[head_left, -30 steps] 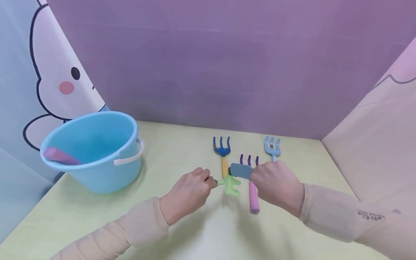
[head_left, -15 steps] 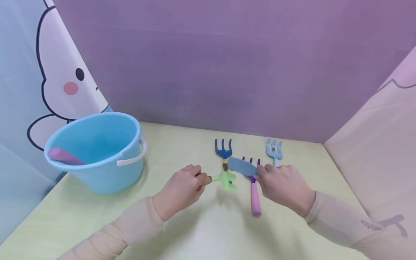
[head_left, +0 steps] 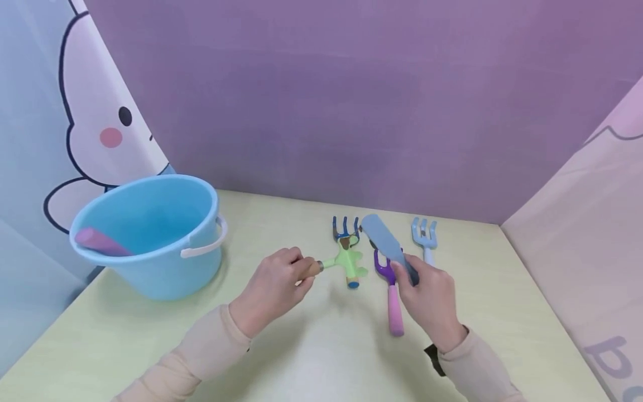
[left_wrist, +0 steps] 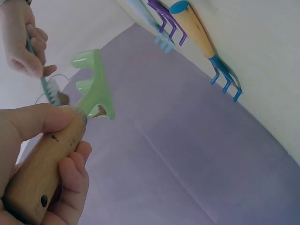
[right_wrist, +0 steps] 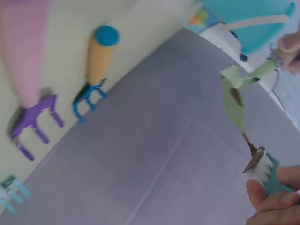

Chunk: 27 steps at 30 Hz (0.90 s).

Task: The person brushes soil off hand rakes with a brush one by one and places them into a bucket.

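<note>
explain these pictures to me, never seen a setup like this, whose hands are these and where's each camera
There's no machine here, only a person working with two bare hands. The widest picture comes from a camera worn on the head, looking forward and down. The other two come from cameras on the left and right wrists, each watching its own hand's work.

The left hand grips the wooden handle of a green rake. The right hand holds a brush; the right wrist view shows its white bristles against some brown material.

On the table lie a blue rake with a wooden handle, a purple rake with a pink handle, and a pale blue rake. A blue bucket stands to the left, with a pink rod leaning inside.
</note>
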Available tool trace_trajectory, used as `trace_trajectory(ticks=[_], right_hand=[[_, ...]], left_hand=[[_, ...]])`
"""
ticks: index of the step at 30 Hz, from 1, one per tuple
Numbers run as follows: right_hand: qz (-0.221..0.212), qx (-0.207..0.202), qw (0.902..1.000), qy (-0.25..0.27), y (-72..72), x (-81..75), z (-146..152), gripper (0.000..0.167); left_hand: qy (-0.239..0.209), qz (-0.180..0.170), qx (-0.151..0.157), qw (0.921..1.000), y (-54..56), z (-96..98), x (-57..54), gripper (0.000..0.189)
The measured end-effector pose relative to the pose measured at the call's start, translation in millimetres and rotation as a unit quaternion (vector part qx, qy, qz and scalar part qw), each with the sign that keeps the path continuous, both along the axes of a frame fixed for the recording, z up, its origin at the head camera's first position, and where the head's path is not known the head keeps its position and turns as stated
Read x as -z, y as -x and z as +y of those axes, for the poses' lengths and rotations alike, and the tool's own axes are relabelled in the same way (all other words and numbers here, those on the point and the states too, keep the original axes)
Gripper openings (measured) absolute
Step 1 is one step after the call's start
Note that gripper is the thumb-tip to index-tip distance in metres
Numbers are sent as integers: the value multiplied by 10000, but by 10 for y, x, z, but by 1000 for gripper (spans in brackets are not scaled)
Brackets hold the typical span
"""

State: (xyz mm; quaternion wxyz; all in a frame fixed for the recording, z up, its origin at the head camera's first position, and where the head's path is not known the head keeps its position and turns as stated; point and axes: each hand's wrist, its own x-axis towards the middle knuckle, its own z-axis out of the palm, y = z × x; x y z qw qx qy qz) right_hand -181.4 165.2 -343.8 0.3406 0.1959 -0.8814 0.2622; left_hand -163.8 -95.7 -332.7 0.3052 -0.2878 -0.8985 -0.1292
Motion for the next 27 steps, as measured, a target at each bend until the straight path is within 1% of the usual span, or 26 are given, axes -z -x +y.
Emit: trace_trajectory(ticks=[2, 4, 6, 8, 10, 12, 14, 17, 19, 22, 27], right_hand=[[146, 4, 9997, 188, -15, -3, -46, 14], [306, -29, 9994, 155, -38, -7, -99, 17], [547, -49, 9984, -126, -61, -3, -156, 19], [826, 11, 9948, -593, -84, 11, -215, 22], [1134, 189, 9877, -1063, -95, 40, -278, 26], [1442, 482, 9771, -1485, -95, 70, -340, 30], [1712, 822, 9644, -1841, -85, 103, -402, 32], [2034, 1185, 9482, -2135, -62, 135, -477, 26], [2138, 1318, 9422, -2218, -40, 148, -510, 22], [2097, 1353, 9416, -2261, 6, 159, -537, 22], [1962, 1310, 9464, -2204, 90, 187, -550, 24]], left_hand=[[-2, -1, -48, 10000, -5, -2, 4, 14], [0, 4, -72, 10000, -8, 4, 2, 14], [-18, 35, -87, 10000, -8, 19, -1, 15], [-45, 116, -91, 9999, -13, 40, -9, 15], [-107, 244, -86, 9996, -23, 68, -29, 16], [-191, 368, -47, 9991, -34, 101, -51, 16], [-246, 472, -9, 9986, -43, 138, -70, 16], [-251, 514, -31, 9984, -46, 191, -76, 16], [-233, 494, -105, 9985, -44, 219, -68, 15], [-241, 468, -246, 9983, -42, 244, -42, 15], [-321, 541, -328, 9975, -35, 282, -1, 15]])
